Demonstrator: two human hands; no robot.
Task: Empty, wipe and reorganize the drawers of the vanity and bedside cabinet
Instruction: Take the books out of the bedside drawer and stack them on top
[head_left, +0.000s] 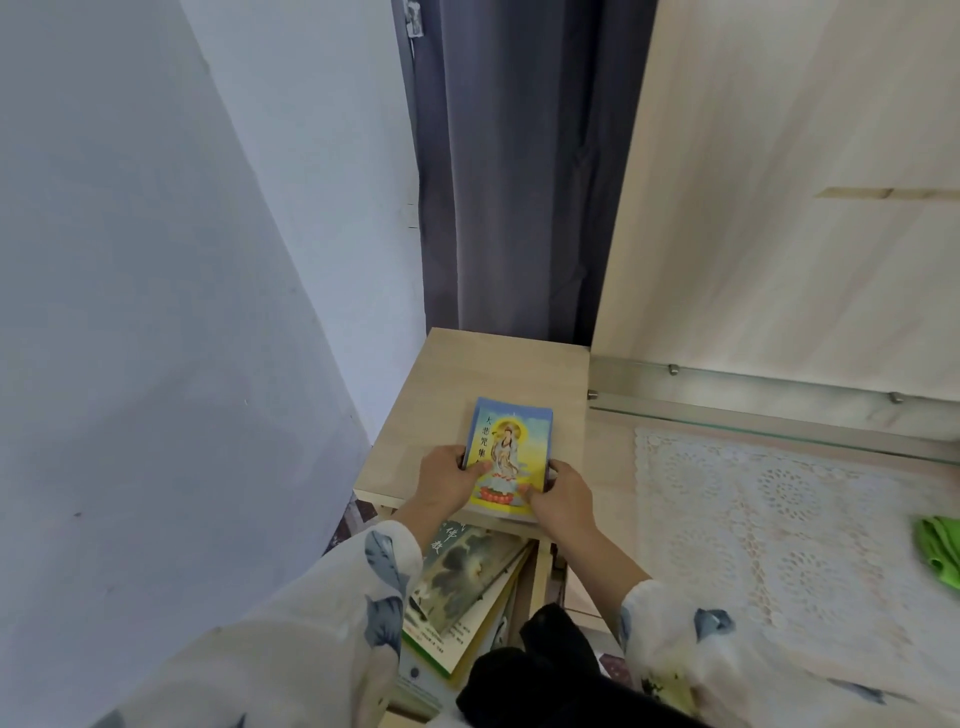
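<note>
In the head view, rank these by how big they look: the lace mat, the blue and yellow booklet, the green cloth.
1. lace mat, clearly largest.
2. blue and yellow booklet.
3. green cloth, smallest as seen, but the frame edge cuts it off, so its full size is unsure.

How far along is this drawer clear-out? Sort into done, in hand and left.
Done: nothing plainly finished. In hand: left hand and right hand grip a stack of booklets at the front edge of the cabinet top. Left: books lie in the open drawer below; the green cloth sits on the lace mat, so wiping seems ahead.
</note>
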